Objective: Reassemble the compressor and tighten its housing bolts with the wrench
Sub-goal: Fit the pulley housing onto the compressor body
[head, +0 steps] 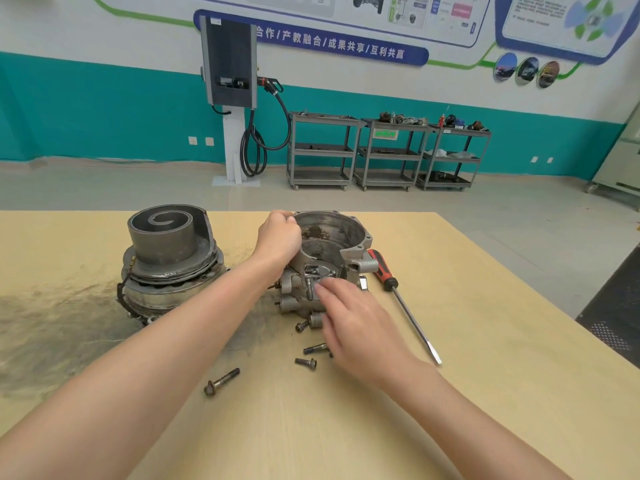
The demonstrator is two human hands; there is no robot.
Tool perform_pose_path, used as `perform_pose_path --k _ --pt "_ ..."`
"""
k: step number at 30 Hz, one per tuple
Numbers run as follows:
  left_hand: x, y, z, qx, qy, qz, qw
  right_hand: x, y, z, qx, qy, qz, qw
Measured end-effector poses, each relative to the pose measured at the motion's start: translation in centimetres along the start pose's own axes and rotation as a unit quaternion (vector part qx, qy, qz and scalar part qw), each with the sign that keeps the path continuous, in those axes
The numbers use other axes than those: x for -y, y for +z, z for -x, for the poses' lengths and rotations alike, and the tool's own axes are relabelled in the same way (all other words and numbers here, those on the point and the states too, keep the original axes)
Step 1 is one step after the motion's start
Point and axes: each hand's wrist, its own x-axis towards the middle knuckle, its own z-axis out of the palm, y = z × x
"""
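Note:
A grey open compressor housing (332, 237) lies on the table's middle, its round mouth facing up. My left hand (278, 235) grips its far left rim. My right hand (356, 323) lies over the housing's near end, fingertips touching a bolt (309, 287) that sits on the housing. Several loose bolts lie on the table: one (221, 381) at the front left, two (306, 362) (315, 348) beside my right hand, another (302, 326) close to the housing. The scroll body (169, 258) with its spiral top stands to the left.
A red-handled screwdriver (401, 299) lies right of the housing, blade toward me. The yellow table (485, 341) carries a dark oily stain at the left. Beyond it stand a charging post (230, 95) and three grey carts (388, 154) against the teal wall.

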Motion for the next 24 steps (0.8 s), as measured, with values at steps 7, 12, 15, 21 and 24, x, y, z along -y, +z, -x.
perform_pose_path --k 7,12,15,21,24 --pt "-0.1 -0.2 -0.3 0.004 0.01 -0.008 1.0 4.1 2.0 -3.5 0.104 0.108 0.073 0.986" --pt "0.1 -0.3 -0.7 0.013 0.015 -0.01 1.0 3.0 2.2 -4.2 0.139 0.158 -0.061 0.976" --pt "0.1 -0.2 -0.7 0.012 0.015 -0.01 1.0 2.8 2.4 -4.7 0.173 0.174 -0.095 0.965" --pt "0.1 -0.3 -0.6 0.017 0.014 -0.009 1.0 1.5 2.5 -5.6 0.178 0.198 -0.129 0.955" --pt "0.2 -0.2 -0.6 0.016 0.013 -0.005 1.0 1.0 2.8 -5.9 0.21 0.191 -0.114 0.952"
